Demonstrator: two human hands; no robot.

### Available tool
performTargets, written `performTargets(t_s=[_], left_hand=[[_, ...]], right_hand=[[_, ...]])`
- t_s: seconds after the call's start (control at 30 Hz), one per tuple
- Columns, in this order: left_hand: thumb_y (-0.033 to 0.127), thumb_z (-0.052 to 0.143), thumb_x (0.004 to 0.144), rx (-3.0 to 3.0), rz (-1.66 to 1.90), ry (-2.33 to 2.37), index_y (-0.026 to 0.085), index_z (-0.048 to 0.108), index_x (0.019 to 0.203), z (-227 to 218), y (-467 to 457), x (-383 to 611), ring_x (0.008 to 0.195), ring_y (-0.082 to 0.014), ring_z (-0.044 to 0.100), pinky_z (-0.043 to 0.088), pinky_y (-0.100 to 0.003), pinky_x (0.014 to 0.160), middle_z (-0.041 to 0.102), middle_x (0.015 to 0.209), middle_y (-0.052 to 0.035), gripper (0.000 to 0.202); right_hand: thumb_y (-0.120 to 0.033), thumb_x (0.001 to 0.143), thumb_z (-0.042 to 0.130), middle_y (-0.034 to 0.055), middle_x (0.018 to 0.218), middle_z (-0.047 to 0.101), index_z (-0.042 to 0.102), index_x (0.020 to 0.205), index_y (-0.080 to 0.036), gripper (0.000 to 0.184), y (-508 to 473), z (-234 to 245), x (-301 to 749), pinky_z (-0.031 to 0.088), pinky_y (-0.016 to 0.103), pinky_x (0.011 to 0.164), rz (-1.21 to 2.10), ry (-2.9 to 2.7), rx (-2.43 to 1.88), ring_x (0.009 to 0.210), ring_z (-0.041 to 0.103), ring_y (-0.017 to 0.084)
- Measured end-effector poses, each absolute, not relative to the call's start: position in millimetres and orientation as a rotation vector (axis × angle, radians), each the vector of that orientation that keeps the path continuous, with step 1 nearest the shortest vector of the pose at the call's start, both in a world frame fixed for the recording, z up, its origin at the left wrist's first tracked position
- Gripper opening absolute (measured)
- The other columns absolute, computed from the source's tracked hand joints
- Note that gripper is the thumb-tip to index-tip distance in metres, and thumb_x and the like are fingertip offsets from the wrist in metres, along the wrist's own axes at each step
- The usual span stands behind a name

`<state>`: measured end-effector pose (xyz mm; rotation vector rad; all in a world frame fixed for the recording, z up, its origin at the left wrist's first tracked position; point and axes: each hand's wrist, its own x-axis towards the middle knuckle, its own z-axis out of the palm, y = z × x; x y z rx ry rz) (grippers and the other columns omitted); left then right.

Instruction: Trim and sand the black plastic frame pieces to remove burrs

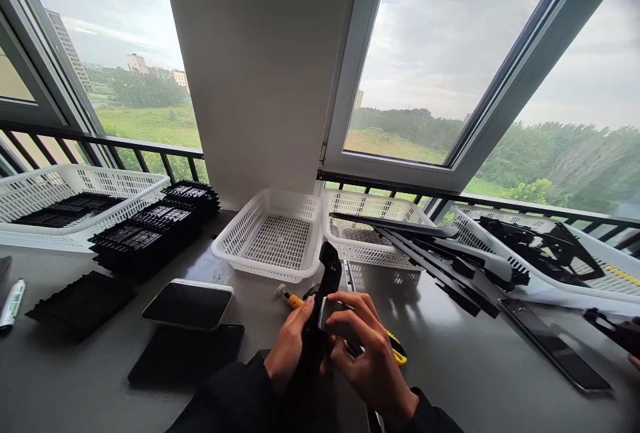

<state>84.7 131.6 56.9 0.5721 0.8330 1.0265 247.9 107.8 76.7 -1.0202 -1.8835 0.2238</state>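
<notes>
My left hand (pixel 289 348) is closed round a long, narrow black plastic part (pixel 330 272), which stands tilted up in front of me. My right hand (pixel 371 348) pinches a small silver-grey block (pixel 325 313) against the part's right side. How the block meets the part is hidden behind my fingers. Just beyond my left fingers lies a tool with an orange handle (pixel 295 301) and a round tip. A yellow and black cutter (pixel 397 348) lies on the table, partly covered by my right hand.
White plastic baskets (pixel 235 250) line the window side. To the left are stacked black lattice panels (pixel 145 226), a phone-like device (pixel 190 303) on a black slab (pixel 187 356), and a marker (pixel 13 306). Rightward lie long black strips (pixel 440 263), another dark device (pixel 555 343) and another person's fingertips (pixel 635 361).
</notes>
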Motion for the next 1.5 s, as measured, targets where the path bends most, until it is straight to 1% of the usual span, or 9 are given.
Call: performTargets(t_s=[0.17, 0.33, 0.43, 0.53, 0.77, 0.93, 1.1, 1.27, 1.5], left_hand=[[0.065, 0.076, 0.084, 0.600, 0.954, 0.838, 0.016, 0.073, 0.104, 53, 131, 84, 0.048, -0.0204, 0.063, 0.048, -0.031, 0.049, 0.067, 0.062, -0.0021, 0.053], [0.062, 0.084, 0.078, 0.600, 1.055, 0.809, 0.015, 0.076, 0.092, 59, 134, 84, 0.071, -0.0196, 0.068, 0.052, -0.027, 0.063, 0.072, 0.075, -0.0044, 0.051], [0.063, 0.087, 0.074, 0.587, 1.053, 0.789, 0.013, 0.078, 0.095, 63, 138, 81, 0.082, -0.0234, 0.071, 0.055, -0.029, 0.071, 0.076, 0.082, -0.0071, 0.056], [0.065, 0.088, 0.073, 0.565, 1.043, 0.793, 0.012, 0.078, 0.097, 60, 141, 80, 0.086, -0.0240, 0.072, 0.056, -0.030, 0.076, 0.077, 0.085, -0.0077, 0.060], [0.068, 0.084, 0.075, 0.706, 1.094, 0.867, 0.015, 0.079, 0.097, 53, 137, 84, 0.106, -0.0286, 0.069, 0.056, -0.034, 0.092, 0.077, 0.097, -0.0083, 0.058], [0.075, 0.073, 0.082, 0.997, 1.059, 0.816, 0.016, 0.077, 0.112, 62, 132, 83, 0.120, -0.0328, 0.063, 0.051, -0.040, 0.103, 0.076, 0.116, -0.0108, 0.067], [0.070, 0.070, 0.088, 1.061, 1.007, 0.718, 0.015, 0.072, 0.113, 61, 131, 83, 0.108, -0.0294, 0.063, 0.049, -0.040, 0.097, 0.072, 0.106, -0.0079, 0.061], [0.075, 0.061, 0.092, 1.114, 1.002, 0.704, 0.015, 0.067, 0.097, 55, 130, 87, 0.094, -0.0237, 0.058, 0.046, -0.038, 0.091, 0.063, 0.091, -0.0040, 0.061], [0.077, 0.058, 0.092, 1.193, 0.939, 0.737, 0.017, 0.064, 0.091, 53, 129, 90, 0.086, -0.0212, 0.052, 0.043, -0.037, 0.086, 0.056, 0.086, -0.0017, 0.060]], right_hand=[[0.002, 0.075, 0.054, 0.0053, 0.126, 0.068, 0.067, 0.100, -0.028, 0.041, 110, 77, 253, 0.057, 0.041, 0.095, 0.231, -1.826, -1.094, 0.116, 0.061, 0.027], [0.001, 0.071, 0.054, 0.0054, 0.126, 0.067, 0.065, 0.099, -0.027, 0.041, 100, 79, 238, 0.057, 0.038, 0.095, 0.332, -1.918, -1.014, 0.115, 0.063, 0.026], [0.001, 0.069, 0.054, 0.0040, 0.126, 0.067, 0.064, 0.097, -0.027, 0.042, 94, 80, 230, 0.051, 0.044, 0.107, 0.341, -1.996, -0.942, 0.114, 0.064, 0.025], [0.002, 0.069, 0.053, 0.0041, 0.127, 0.067, 0.065, 0.098, -0.027, 0.043, 94, 79, 229, 0.053, 0.041, 0.103, 0.343, -1.987, -0.949, 0.116, 0.063, 0.025], [0.003, 0.073, 0.052, 0.0048, 0.127, 0.067, 0.065, 0.098, -0.027, 0.042, 98, 76, 235, 0.056, 0.040, 0.097, 0.285, -1.948, -1.002, 0.115, 0.062, 0.026], [0.003, 0.074, 0.051, 0.0043, 0.130, 0.066, 0.068, 0.105, -0.029, 0.048, 100, 72, 238, 0.056, 0.042, 0.099, 0.273, -1.942, -1.048, 0.119, 0.060, 0.027], [0.002, 0.076, 0.051, 0.0036, 0.133, 0.066, 0.071, 0.111, -0.031, 0.052, 100, 69, 244, 0.057, 0.043, 0.099, 0.283, -1.955, -1.070, 0.123, 0.060, 0.028], [0.002, 0.077, 0.051, 0.0041, 0.132, 0.067, 0.069, 0.104, -0.029, 0.045, 99, 70, 251, 0.057, 0.043, 0.098, 0.280, -1.962, -1.073, 0.121, 0.060, 0.028], [0.000, 0.079, 0.052, 0.0050, 0.126, 0.070, 0.068, 0.095, -0.028, 0.036, 103, 71, 261, 0.059, 0.041, 0.093, 0.210, -1.893, -1.086, 0.117, 0.062, 0.028]])
